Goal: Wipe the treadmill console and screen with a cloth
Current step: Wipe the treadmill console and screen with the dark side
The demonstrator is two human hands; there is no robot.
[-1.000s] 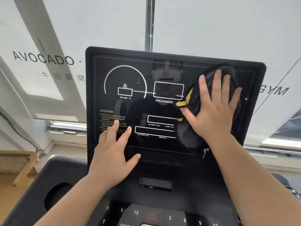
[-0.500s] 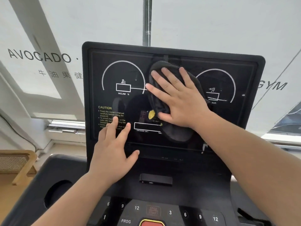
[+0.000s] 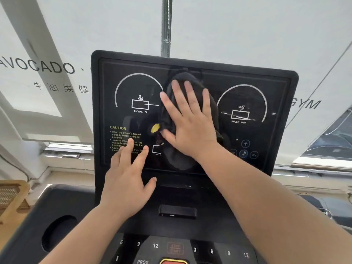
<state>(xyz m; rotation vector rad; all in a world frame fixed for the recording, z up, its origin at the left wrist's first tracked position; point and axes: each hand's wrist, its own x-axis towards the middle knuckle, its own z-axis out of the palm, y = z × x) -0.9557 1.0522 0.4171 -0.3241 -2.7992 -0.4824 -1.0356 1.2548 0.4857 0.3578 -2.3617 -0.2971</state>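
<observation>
While the left hand (image 3: 125,183) rests splayed, spread right fingers (image 3: 191,98) press the cloth (image 3: 177,157) flat against the screen (image 3: 266,141).

Centre readouts hidden behind cloth (image 3: 177,159); caution text (image 3: 126,139) partly under left fingers (image 3: 130,147).

Black cloth (image 3: 190,80) with yellow tag, black screen (image 3: 276,134), white dials, yellow caution text (image 3: 125,139)

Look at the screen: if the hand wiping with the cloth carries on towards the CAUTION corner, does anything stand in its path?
Yes. The right hand presses the black cloth on the middle of the screen. The left hand rests flat over the lower-left corner, its fingers covering part of the CAUTION text.
</observation>
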